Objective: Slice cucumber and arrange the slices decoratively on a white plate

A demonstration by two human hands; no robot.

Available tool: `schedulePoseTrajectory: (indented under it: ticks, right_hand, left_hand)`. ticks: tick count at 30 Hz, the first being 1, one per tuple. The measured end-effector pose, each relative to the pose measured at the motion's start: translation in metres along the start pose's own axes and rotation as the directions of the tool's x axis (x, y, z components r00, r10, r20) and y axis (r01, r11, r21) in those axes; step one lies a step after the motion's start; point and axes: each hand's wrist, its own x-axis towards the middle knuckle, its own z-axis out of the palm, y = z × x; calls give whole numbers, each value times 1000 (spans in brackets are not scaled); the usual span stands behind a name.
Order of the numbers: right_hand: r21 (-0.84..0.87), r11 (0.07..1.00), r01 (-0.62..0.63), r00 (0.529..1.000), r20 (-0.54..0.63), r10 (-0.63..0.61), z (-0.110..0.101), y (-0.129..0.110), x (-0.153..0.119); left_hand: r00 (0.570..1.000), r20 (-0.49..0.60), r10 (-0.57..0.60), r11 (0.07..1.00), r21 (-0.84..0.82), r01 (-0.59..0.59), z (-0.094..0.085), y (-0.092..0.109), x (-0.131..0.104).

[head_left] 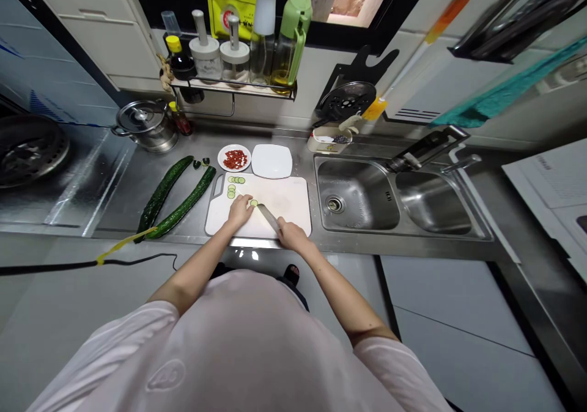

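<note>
On the white cutting board [293,198], my right hand [290,235] is wrapped around the handle of a kitchen knife [268,217]. The blade points up and left, its tip close to a pale round cucumber slice [254,203]. My left hand [240,211] rests on the board with its fingers drawn together, fingertips at that slice. More cucumber slices [236,180] lie in a row near the board's upper left, with a small overlapping group [232,191] just below. Left of the board are two long dark green cucumbers [165,192] [186,207] and small cut-off ends [197,164].
Behind the board stand a plate of chopped red pieces [235,158] and a white square plate [271,161]. A double sink [358,195] is at right, a steel pot [144,125] at back left. Bottles and jars fill a wall rack [233,87].
</note>
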Motion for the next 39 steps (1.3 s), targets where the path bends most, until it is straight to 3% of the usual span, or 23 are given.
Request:
schedulePoseTrajectory:
  ticks: [6,12,21,27,32,39]
  right_hand:
    - [151,984,-96,987,-115,114,-8,7,0]
    - [165,971,-172,976,-107,191,-11,3,-2]
    - [286,952,-107,967,-194,166,0,1,-4]
    - [221,956,-195,962,-147,230,-1,-1,-6]
    - [217,966,-142,964,-193,185,2,0,-3]
    - [124,963,-239,956,-143,255,4,4,-3]
  left_hand:
    - [1000,12,-21,1000,17,21,-2,2,-2]
    - [999,22,-37,999,15,37,-4,7,-4]
    - [998,1,-58,998,3,58,-8,12,-3]
    - [991,1,-132,990,-56,132,-8,15,6]
    - [979,38,-202,965,-163,206,-10,14,5]
    - [943,-91,-319,946,-86,312,-31,2,-6]
